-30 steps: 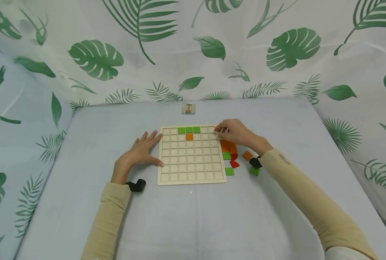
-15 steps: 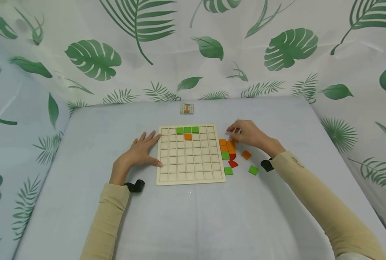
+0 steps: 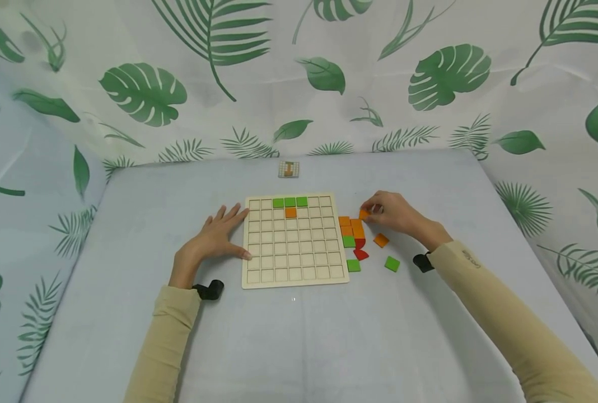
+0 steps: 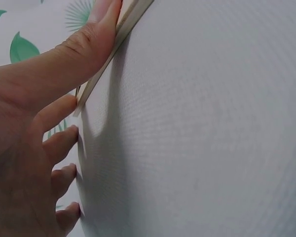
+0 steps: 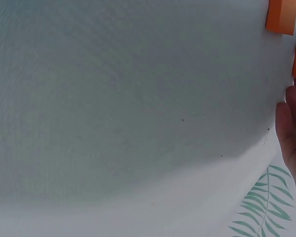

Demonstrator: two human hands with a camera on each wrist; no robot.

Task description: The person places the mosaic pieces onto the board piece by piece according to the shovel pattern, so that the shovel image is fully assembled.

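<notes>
"Where's the orange tile?"
"Just right of the board, in the right hand's grip, fingertips closed on it in a pinch."
"Which way does it point?"
"Can't tell; fingers hide part, so no long axis shows. The board lies parallel to the desk's far edge."
"Left hand?"
"Fingers spread wide, thumb on the board's left edge."

Leaf-printed white fabric hangs behind and beside the pale table.

From here, a hand could pass on grid board's near side; loose tiles crowd R edge, L hand blocks L.
</notes>
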